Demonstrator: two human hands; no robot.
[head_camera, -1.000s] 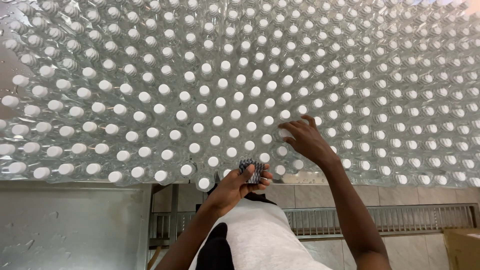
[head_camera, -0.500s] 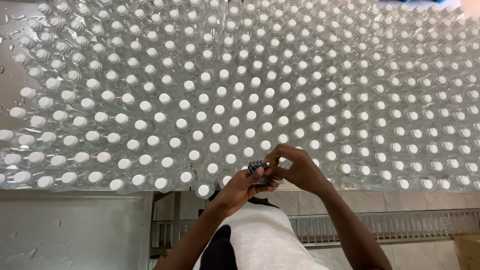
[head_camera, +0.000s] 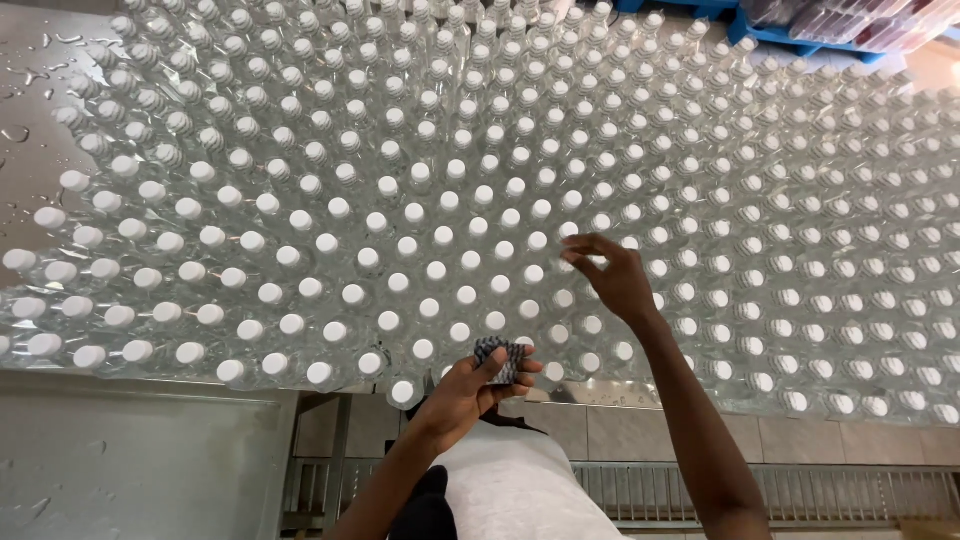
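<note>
Small dark patterned wad (head_camera: 499, 358), looks like cloth or a stack of labels, can't tell which, pinched in left hand (head_camera: 470, 392) w/ fingers (head_camera: 512, 378) curled shut around it, just off the near edge of the bottle field; prob light, soft, best gripped by its sides. Right hand (head_camera: 618, 280) hovers fingers spread, holding nothing, tips just above white caps (head_camera: 567, 231). Clear plastic bottles (head_camera: 330, 240) packed all round and beyond on wet bench (head_camera: 30, 110); prob light, slippery, take at cap/neck.
</note>
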